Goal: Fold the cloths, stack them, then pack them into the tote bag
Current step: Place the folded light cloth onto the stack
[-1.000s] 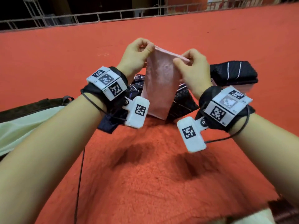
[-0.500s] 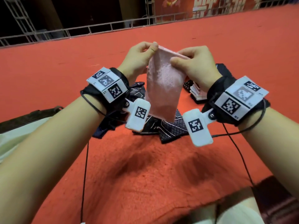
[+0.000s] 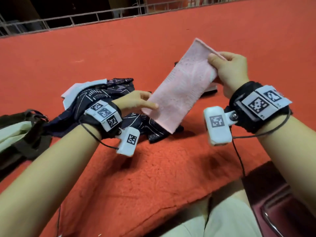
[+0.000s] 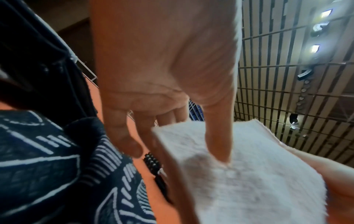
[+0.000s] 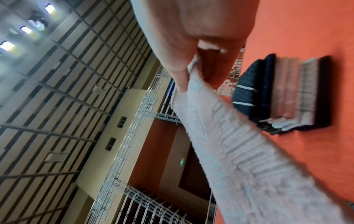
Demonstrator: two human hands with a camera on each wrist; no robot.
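Observation:
A long folded pink cloth (image 3: 179,89) hangs slanted in the air over the red table cover (image 3: 153,168). My right hand (image 3: 220,64) pinches its upper end (image 5: 191,84) between thumb and fingers. My left hand (image 3: 147,103) is at its lower left edge, thumb lying on top (image 4: 218,144) and fingers under the cloth (image 4: 239,174). Beneath it sits a crumpled dark patterned cloth (image 3: 106,93) with a white one (image 3: 85,86). A stack of folded cloths (image 5: 287,94) stands behind the pink cloth, mostly hidden in the head view. The pale green tote bag (image 3: 15,134) lies at the left.
The bag's dark straps (image 3: 34,127) lie by my left forearm. A metal railing (image 3: 85,17) runs along the far edge of the red surface. The near edge (image 3: 171,206) meets my lap. Wrist cables hang below both arms.
My left hand let go of the cloth's top edge and dropped to its lower end. My right hand swung the top end up and to the right, so the cloth now slants.

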